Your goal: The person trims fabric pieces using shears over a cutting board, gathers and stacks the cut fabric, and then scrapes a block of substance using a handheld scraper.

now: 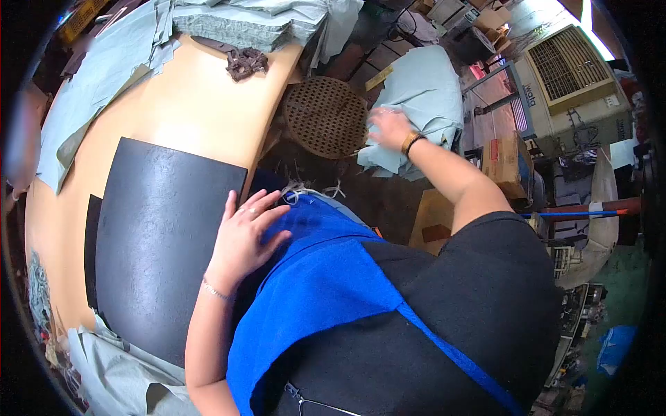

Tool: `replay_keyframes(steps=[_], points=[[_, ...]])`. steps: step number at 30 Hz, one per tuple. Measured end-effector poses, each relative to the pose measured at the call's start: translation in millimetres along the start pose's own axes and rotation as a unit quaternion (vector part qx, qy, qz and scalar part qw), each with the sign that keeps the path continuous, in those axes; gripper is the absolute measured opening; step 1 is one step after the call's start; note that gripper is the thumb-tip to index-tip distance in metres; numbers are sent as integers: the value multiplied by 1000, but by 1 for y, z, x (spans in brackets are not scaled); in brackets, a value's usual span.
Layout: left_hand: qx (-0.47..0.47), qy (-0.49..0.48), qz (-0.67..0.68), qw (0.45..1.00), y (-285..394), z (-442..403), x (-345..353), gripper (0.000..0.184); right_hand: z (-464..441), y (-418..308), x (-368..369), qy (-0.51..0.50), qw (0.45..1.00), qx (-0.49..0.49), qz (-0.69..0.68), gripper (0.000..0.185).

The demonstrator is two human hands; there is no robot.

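Observation:
My left hand [251, 232] is open, its fingers spread at the table's near edge, beside the corner of a black, slightly shiny sheet [159, 243]. That sheet lies on the table, with another dark piece [92, 253] showing from under its left side. To the right, my right hand [392, 128] is over the edge of a pile of pale blue-green sheets [423, 83]. Motion blurs its fingers, so whether they grip a sheet is unclear.
The pale wooden table [201, 104] bears a stack of pale sheets [243, 24], a knife [211, 44] and a crumpled brown scrap [246, 64]. A round perforated stool [325, 116] stands beside it. Cardboard boxes [505, 166] and a machine [569, 76] are at the right.

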State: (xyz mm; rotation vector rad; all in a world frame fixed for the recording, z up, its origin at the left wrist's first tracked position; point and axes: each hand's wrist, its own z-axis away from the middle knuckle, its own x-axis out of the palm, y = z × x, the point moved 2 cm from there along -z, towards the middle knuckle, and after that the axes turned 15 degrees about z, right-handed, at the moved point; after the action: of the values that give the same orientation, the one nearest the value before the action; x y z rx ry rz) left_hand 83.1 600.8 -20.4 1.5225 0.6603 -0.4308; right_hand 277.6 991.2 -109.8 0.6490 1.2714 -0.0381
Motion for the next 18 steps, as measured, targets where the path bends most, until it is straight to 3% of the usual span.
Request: replay_keyframes(steps=[2,4,7,10,11,13,15,17,18], points=[[-22,56,26,998,4,15,-12,39,2,36,-8,-85,971,180,136,48],[-59,115,45,991,8,39,-28,37,-5,67,3,-116,943,268,159,63],[-111,218,93,965,-8,85,-38,34,-26,105,21,-319,899,273,121,65],[-123,343,194,911,-34,117,-42,31,-24,109,1,-274,903,331,5,62],[-103,402,278,866,-40,117,-41,29,-26,112,-3,-256,901,349,-37,62],[-121,443,343,820,-48,117,-39,28,-22,107,-22,-255,910,325,33,64],[-121,405,258,869,-47,113,-41,26,-25,118,-22,-246,923,287,75,66],[-147,393,178,890,-36,108,-45,24,-49,160,54,-239,932,269,34,71],[-156,381,145,900,-29,103,-50,24,-54,166,57,-244,938,241,43,73]])
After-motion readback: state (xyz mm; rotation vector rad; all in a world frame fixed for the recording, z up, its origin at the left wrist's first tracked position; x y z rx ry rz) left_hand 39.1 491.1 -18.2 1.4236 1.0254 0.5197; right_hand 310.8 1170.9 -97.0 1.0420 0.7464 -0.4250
